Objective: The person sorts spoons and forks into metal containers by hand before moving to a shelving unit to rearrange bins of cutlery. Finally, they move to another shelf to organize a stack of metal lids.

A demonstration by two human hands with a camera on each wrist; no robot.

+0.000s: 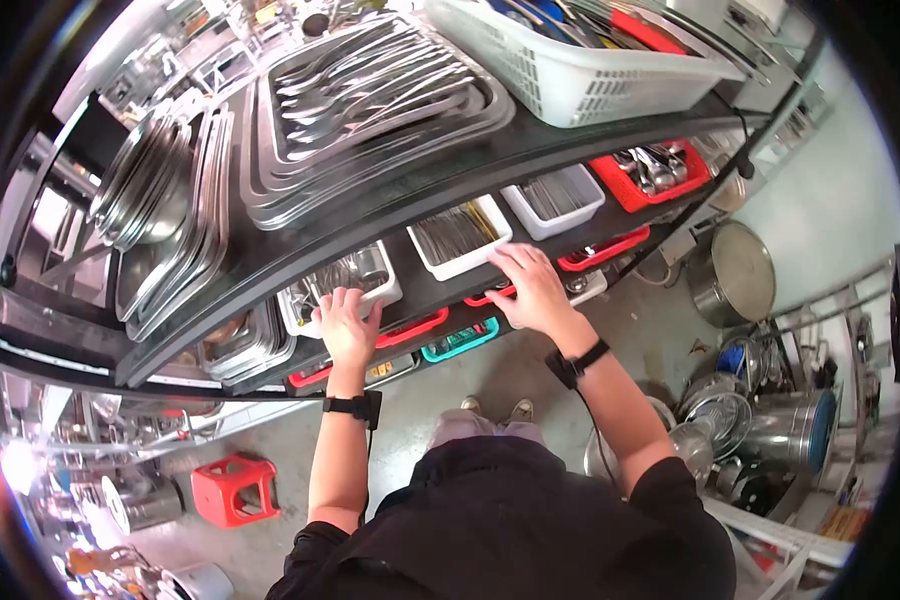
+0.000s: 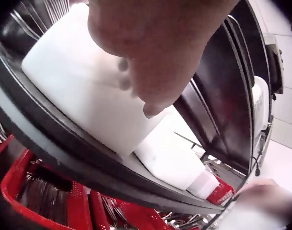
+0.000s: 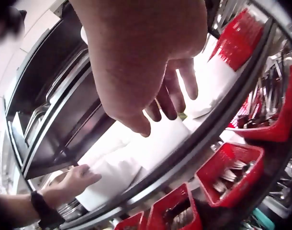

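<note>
On the middle shelf stand white bins of cutlery. My left hand (image 1: 347,328) rests at the front rim of the left bin (image 1: 393,288), its fingers relaxed, with metal utensils in the bin. The right hand (image 1: 535,288) is at the front right corner of the middle bin (image 1: 459,267), which holds thin utensils; its fingers are spread and loosely bent. In the left wrist view, the left hand (image 2: 155,52) lies against a white bin wall (image 2: 88,81). The right wrist view has the right hand (image 3: 146,62) over the bins; contact there cannot be told.
Above are stacked metal trays (image 1: 260,200) with cutlery and a white basket (image 1: 610,85). A white bin (image 1: 560,222) and red basket (image 1: 660,195) stand to the right. Red and teal baskets (image 1: 460,341) sit lower. A red stool (image 1: 235,490) and large pots (image 1: 732,272) are on the floor.
</note>
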